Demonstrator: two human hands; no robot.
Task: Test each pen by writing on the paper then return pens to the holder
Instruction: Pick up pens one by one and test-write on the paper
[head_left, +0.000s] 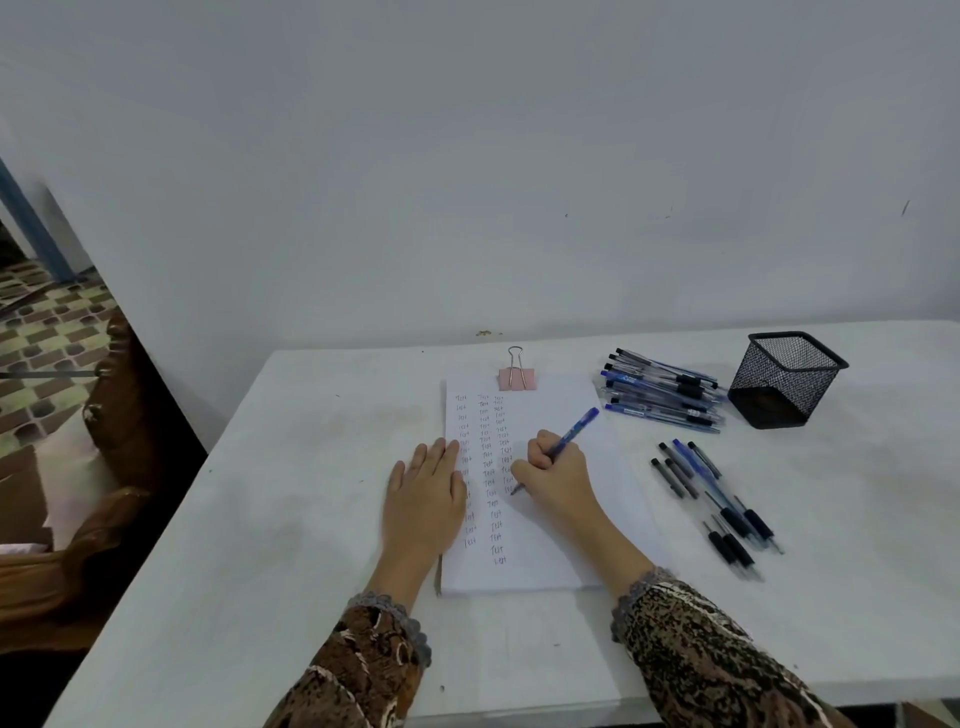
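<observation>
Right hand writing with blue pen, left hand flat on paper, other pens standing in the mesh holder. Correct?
No. Head view: the mesh holder has no pens; a pen pile and a loose pen group lie on the table. Rest holds.

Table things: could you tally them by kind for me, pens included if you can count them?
Mesh holder: 1
Binder clip: 1
Paper pad: 1
Pen held in the right hand: 1
Pen heaps: 2, a stacked pile and a loose group; their pens overlap too much to count
Total: 6
</observation>
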